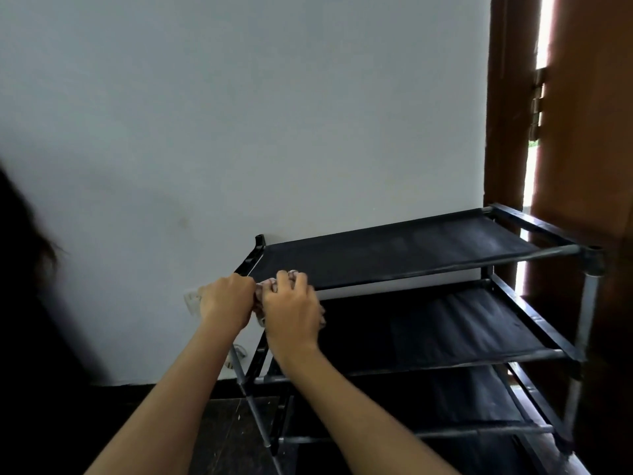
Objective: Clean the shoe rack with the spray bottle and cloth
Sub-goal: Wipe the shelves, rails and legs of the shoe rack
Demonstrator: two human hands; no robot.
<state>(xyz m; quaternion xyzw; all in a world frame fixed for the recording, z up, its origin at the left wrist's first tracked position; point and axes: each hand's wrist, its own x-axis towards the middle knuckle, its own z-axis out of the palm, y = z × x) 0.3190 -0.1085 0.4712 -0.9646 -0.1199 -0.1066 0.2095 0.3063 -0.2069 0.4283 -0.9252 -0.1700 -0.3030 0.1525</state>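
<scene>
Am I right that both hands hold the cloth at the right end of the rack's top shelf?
Not quite. In the head view, the left hand and right hand hold the cloth at the left end of the rack's top shelf, not the right.

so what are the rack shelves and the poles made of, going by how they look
The shelves look like matte black fabric stretched between the bars: slight sag, dull and dusty surface. The poles look like grey metal tubing with a faint sheen, joined by black connectors that seem to be plastic.
</scene>
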